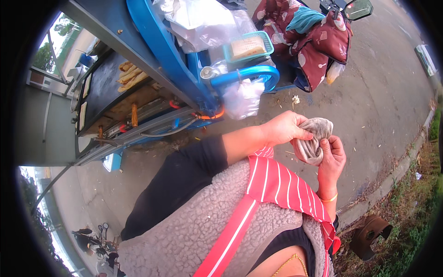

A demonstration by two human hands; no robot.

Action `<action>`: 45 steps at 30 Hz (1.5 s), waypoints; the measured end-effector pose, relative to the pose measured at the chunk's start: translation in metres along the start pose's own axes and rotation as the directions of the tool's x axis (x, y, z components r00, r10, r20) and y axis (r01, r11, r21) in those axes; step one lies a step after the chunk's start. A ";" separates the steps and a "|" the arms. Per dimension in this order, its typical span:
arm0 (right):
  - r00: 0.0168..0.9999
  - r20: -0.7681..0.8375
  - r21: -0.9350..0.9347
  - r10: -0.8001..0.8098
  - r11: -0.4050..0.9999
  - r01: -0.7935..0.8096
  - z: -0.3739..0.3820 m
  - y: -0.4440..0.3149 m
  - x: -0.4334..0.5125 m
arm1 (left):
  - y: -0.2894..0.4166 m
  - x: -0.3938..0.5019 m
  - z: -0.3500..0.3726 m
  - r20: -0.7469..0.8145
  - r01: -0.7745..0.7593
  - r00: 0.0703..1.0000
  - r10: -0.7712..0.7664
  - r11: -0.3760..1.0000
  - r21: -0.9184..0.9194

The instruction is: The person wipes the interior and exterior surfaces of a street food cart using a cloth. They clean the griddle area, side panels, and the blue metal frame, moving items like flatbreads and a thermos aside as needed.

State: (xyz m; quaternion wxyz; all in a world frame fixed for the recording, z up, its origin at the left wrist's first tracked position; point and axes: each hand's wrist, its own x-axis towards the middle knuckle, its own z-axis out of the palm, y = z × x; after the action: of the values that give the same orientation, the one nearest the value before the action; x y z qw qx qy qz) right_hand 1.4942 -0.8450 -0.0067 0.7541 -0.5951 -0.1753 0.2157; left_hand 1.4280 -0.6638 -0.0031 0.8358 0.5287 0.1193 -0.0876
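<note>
A damp-looking, stained greyish cloth (316, 133) is bunched and twisted between my two hands, held in the air in front of my body. My left hand (285, 130) grips its upper left part, thumb pressed across the folds. On the lower right side, my right hand (332, 155) pinches it with the thumb, fingers curled behind. Both hands are above the pavement, apart from the cart. A red apron with white stripes (283, 183) hangs over my fleece vest (180, 239).
A blue-framed food cart (162, 45) stands at left, with fried dough sticks (131, 76) on its dark griddle (104, 81). A turquoise basket (268, 43) and plastic bags (244, 98) are on its near end. Beyond stands a scooter with a maroon cover (322, 48). A rusty metal drum (372, 235) lies by the kerb.
</note>
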 end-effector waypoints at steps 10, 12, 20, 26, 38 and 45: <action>0.926 -0.333 -0.134 0.178 0.963 -0.234 -0.220 -0.005 0.200 | 0.015 0.309 0.021 0.115 0.083 0.992 -0.050 0.950 -0.302; 0.899 -0.411 -0.148 0.153 0.962 -0.231 -0.263 -0.021 0.234 | 0.031 0.380 0.043 0.230 0.098 0.972 -0.045 0.970 -0.222; 0.952 -0.303 -0.090 0.044 0.993 -0.074 -0.374 -0.041 0.373 | 0.112 0.587 0.142 0.466 0.067 0.880 -0.092 0.995 0.070; 0.975 -0.223 0.044 0.020 0.999 -0.010 -0.491 -0.031 0.527 | 0.120 0.748 0.133 0.114 -0.115 0.988 0.108 0.992 0.051; 0.933 0.346 0.243 0.101 0.950 -0.193 -0.558 -0.059 0.903 | 0.210 0.949 0.068 -0.429 -0.190 0.887 0.173 0.982 0.001; 0.853 0.517 0.189 0.067 0.963 -0.190 -0.531 -0.031 1.112 | 0.246 1.112 -0.050 -0.678 -0.083 0.721 0.143 0.989 0.120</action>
State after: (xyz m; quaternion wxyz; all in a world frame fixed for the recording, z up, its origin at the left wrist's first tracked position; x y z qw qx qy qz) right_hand 2.7147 -0.6936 -0.0900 0.7298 -0.4353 -0.3000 0.4335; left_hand 2.5524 -0.5361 -0.1364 0.7145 0.5634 0.3828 0.1598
